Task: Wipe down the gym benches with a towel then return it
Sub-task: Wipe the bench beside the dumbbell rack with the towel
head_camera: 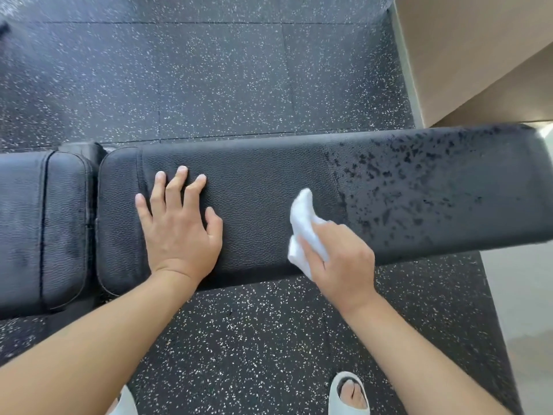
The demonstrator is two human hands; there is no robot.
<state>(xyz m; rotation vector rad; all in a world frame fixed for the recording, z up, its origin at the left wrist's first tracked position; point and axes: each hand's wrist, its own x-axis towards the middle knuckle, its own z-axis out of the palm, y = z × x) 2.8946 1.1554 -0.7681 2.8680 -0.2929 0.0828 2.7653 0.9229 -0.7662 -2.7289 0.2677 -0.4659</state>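
A black padded gym bench [260, 181] runs left to right across the view. Its right part [434, 187] is speckled with dark wet droplets; the middle and left look dry. My left hand [179, 226] lies flat on the long pad with fingers spread, holding nothing. My right hand [341, 262] grips a small white towel [303, 226] that is pressed on the pad, just left of the wet patch. A shorter seat pad [45, 223] adjoins the long pad at the left.
Black rubber floor [209, 85] with white flecks lies all around the bench. A beige wall [478, 55] rises at the top right, close to the bench's right end. My feet in white slippers [348, 393] stand near the bottom edge.
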